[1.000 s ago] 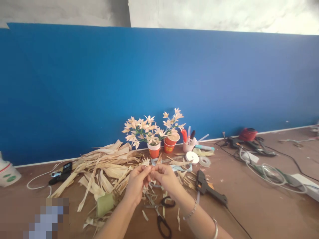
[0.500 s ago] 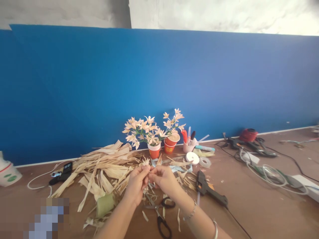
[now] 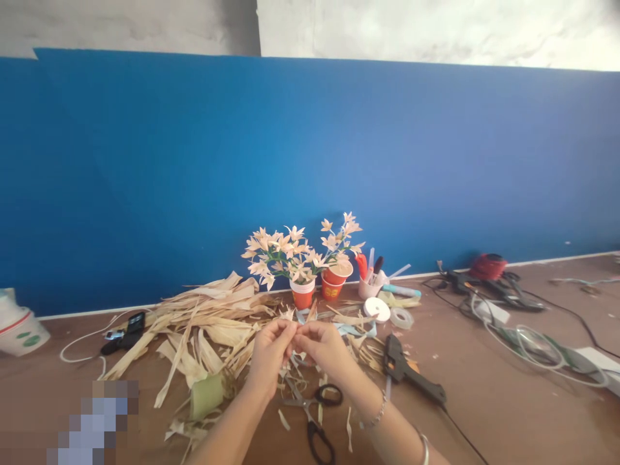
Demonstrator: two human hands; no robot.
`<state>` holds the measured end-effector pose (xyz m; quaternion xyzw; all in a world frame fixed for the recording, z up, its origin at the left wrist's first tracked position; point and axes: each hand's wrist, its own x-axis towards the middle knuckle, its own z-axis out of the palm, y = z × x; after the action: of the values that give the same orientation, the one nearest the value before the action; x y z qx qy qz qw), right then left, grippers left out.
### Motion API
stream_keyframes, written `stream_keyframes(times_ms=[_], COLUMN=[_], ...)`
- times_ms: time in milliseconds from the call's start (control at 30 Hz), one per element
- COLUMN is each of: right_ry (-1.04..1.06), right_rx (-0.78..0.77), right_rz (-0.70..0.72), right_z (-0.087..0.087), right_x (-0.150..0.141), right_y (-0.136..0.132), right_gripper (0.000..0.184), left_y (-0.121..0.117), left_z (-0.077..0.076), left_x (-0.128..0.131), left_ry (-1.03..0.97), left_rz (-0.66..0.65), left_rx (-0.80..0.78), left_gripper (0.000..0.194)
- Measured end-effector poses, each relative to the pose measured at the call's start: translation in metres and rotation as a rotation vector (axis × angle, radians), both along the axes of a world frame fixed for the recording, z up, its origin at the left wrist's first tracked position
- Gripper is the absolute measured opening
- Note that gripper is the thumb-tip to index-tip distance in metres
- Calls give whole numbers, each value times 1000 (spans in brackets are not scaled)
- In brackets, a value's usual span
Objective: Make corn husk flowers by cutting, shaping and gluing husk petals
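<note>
My left hand [image 3: 272,352] and my right hand [image 3: 322,345] meet fingertip to fingertip above the middle of the table. Both are closed in a pinch, and whatever lies between the fingers is too small and covered to make out. Pale pointed husk tips [image 3: 287,314] show just above the left fingers; I cannot tell whether they are held or lie behind. Beneath the hands, black-handled scissors [image 3: 320,434] lie with blades apart among husk scraps [image 3: 283,420]. Behind stand husk flowers [image 3: 281,248] in a red and white paper cup [image 3: 302,296], beside more red cups [image 3: 331,289].
Dried corn husks [image 3: 208,310] spread leftward, near a green roll [image 3: 206,396]. Rightward lie a glue gun [image 3: 411,371], a white spool [image 3: 376,310], clear tape [image 3: 402,318] and a pink cup [image 3: 371,287] of tools. Cables [image 3: 527,352] tangle at far right; a blue panel [image 3: 310,161] stands behind.
The whole view has shifted slightly, so things sit a little further right. My hands stay together, with only small movements of the fingers.
</note>
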<state>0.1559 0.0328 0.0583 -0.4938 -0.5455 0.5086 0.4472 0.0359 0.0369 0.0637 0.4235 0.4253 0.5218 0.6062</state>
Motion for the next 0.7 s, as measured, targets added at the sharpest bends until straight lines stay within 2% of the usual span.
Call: stream_keyframes(times_ms=[133,300,567,700], right_ry=[-70,-93,-92,-43], right_rx=[99,122,40,-3], right_rz=[2,-5,-47,-39], right_z=[0,2,1,4], right_x=[3,2,2,0], right_y=[-1,-2,-2,-3], right_gripper=[22,22,18,17], left_y=[0,0,0,0], left_z=[2,3,-1,-5], left_x=[-1,-3,0,2], left_ry=[7,-25,20,-24], left_rz=[1,-14,35,41], left_rx=[9,3,22,0], left_gripper=[33,30,32,32])
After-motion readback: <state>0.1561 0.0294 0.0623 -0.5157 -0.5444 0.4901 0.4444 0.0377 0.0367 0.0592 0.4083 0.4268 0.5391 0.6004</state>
